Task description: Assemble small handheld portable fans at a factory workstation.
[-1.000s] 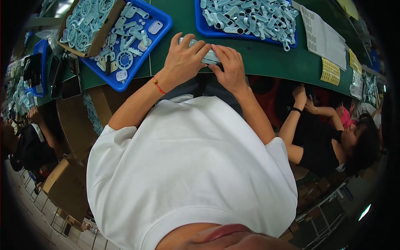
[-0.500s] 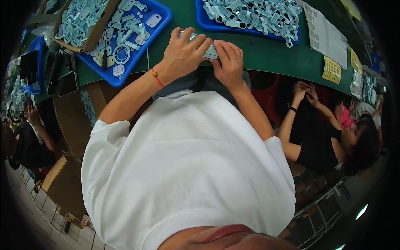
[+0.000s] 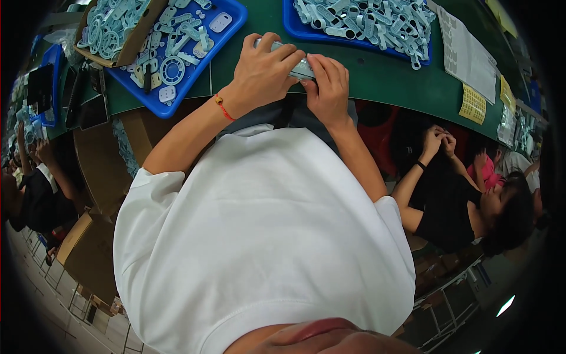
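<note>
Both my hands hold one small, light grey-blue elongated part (image 3: pixel 302 69) above the front edge of the green table. My left hand (image 3: pixel 265 68), with a red cord bracelet at the wrist, wraps over its left end, fingers curled across the top. At the other end, my right hand (image 3: pixel 328 85) grips it between thumb and fingers. Most of the part is hidden under my fingers, so its exact kind cannot be made out.
A blue tray (image 3: pixel 203 65) with light-blue plastic parts stands left, a cardboard box (image 3: pixel 134 44) of parts on it. Another blue tray (image 3: pixel 354 40) holds several strap-like parts. Papers (image 3: pixel 466 56) and yellow sticker sheets (image 3: pixel 472 105) lie right. Co-workers sit on both sides.
Both hands still grip the part and have shifted slightly right in the picture, as have the trays. The co-worker's hands on the right have moved a little.
</note>
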Demonstrator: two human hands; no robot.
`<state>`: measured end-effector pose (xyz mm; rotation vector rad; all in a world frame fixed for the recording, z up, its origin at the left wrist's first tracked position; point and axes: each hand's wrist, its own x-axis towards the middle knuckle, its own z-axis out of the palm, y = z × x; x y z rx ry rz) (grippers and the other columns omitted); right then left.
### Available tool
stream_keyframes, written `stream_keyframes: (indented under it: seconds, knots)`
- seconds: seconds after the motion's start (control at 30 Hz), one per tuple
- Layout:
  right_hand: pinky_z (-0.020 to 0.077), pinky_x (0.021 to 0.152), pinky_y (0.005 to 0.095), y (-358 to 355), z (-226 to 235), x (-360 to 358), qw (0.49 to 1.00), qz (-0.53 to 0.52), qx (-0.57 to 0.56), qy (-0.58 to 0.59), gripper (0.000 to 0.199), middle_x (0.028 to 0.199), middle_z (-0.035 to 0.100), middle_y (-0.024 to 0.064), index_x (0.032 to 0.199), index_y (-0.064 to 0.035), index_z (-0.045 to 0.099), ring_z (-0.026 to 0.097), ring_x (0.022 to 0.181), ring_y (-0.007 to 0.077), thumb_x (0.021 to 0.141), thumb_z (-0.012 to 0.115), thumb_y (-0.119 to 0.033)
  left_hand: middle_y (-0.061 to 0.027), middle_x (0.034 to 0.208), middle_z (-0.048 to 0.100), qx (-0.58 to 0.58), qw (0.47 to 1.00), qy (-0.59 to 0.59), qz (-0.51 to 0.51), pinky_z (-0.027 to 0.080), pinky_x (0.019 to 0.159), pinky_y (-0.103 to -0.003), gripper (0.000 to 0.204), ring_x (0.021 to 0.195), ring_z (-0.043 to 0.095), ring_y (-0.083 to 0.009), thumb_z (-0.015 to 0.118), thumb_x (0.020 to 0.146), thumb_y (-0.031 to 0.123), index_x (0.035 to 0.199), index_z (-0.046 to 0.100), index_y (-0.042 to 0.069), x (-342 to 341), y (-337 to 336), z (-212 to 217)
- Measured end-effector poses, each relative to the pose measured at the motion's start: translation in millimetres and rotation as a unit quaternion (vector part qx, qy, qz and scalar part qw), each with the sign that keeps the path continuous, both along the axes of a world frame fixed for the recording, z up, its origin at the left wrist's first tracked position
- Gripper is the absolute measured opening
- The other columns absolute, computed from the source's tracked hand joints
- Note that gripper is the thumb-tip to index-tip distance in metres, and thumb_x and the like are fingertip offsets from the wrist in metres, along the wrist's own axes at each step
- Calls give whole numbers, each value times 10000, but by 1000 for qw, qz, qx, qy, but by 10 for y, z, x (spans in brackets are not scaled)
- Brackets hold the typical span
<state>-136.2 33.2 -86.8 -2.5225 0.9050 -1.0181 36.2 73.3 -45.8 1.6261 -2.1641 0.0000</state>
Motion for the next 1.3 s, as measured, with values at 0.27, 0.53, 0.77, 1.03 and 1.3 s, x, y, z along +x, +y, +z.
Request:
stream_keyframes:
  seconds: [0.27, 0.53, 0.77, 1.03, 1.3]
  knots:
    - [419, 839, 386, 7, 13, 9, 999, 5, 28, -17, 355, 1087, 591, 111, 1127, -30, 593, 544, 975, 299, 812, 633, -188, -2, 988, 635, -12, 1000, 0, -17, 383, 831, -443, 409, 968, 519, -243, 761, 629, 267, 993, 645, 120, 35, -18, -36]
    - [427, 825, 384, -35, 6, -27, 1000, 10, 7, 3, 388, 1074, 586, 116, 1129, -28, 593, 540, 961, 306, 784, 657, -193, -3, 980, 623, -31, 999, -2, -21, 385, 833, -449, 408, 965, 506, -243, 755, 637, 266, 995, 634, 113, 29, -46, -56]
    - [330, 930, 444, -63, 304, -9, 991, 24, 18, 127, 591, 1140, 543, 83, 1178, -50, 539, 506, 1062, 256, 654, 732, -246, -51, 1070, 575, 94, 994, 17, -59, 373, 922, -443, 457, 1041, 504, -265, 738, 668, 252, 1070, 591, 93, 94, -133, 368]
    - [387, 820, 392, -99, 446, 170, 973, 80, 88, 196, 770, 1128, 541, 85, 1305, -64, 451, 516, 995, 259, 623, 757, -252, -141, 947, 583, 93, 983, 134, 88, 455, 804, -397, 328, 924, 565, -318, 637, 791, 315, 1009, 593, 73, 873, -2702, 418]
    - [439, 796, 394, -187, 441, 108, 974, 82, 200, 74, 579, 1077, 569, 108, 1173, -48, 521, 560, 935, 293, 636, 727, -113, -185, 1188, 530, 117, 954, 116, 249, 472, 847, -456, 589, 1059, 543, -354, 659, 754, 385, 1163, 491, -4, 988, -4220, -184]
